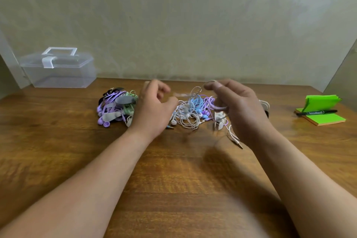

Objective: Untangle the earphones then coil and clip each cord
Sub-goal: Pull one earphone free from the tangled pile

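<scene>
left hand (pixel 154 110): raised over the table, fingers curled inward; blur hides whether it pinches anything, so I cannot tell
right hand (pixel 239 110): raised level with the left hand and apart from it; thumb and forefinger pressed together at the top; a white cord (pixel 218 106) loops round its curled fingers
white cord: a tail runs down under the right wrist, ending in a jack plug (pixel 237 141) close to the table
loose tangle (pixel 190 115): white, blue and lilac earphones heaped on the table between the hands
white clip (pixel 219 120): just below the right hand's fingers; held or lying, I cannot tell
bundled pile (pixel 116 108): lilac, green and black earphones with grey clips, just left of the left hand
clear box (pixel 59 69): lid shut, well left of the left hand, by the wall
green notepad (pixel 324 119): well right of the right hand; a black marker (pixel 316 112) lies across it
table (pixel 173 179): brown wood, under both forearms
</scene>
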Demonstrator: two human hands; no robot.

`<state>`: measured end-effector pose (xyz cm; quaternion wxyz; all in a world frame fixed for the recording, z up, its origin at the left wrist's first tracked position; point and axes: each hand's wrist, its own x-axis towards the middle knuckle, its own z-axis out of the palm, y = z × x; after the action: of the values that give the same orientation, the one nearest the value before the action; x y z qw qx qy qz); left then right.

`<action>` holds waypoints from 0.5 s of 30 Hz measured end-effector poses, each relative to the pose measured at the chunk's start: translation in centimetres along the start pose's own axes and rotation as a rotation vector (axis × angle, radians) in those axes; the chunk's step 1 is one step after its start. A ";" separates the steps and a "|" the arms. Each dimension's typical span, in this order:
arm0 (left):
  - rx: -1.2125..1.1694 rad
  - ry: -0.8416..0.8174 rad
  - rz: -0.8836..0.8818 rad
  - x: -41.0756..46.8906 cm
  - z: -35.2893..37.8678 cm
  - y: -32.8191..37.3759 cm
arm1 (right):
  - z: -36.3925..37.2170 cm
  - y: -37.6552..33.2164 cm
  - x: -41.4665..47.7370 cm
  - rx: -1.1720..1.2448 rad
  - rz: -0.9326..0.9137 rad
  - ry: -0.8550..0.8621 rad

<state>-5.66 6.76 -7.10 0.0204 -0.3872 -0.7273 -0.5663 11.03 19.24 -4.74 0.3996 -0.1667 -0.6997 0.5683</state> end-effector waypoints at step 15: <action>-0.362 -0.439 0.001 -0.9 1.1 0.5 | -0.5 0.4 0.6 0.049 0.147 0.056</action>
<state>-4.23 7.24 -7.53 -0.2065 -0.4983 -0.6012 -0.5895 10.92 20.11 -4.91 0.3801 -0.2233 -0.6601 0.6082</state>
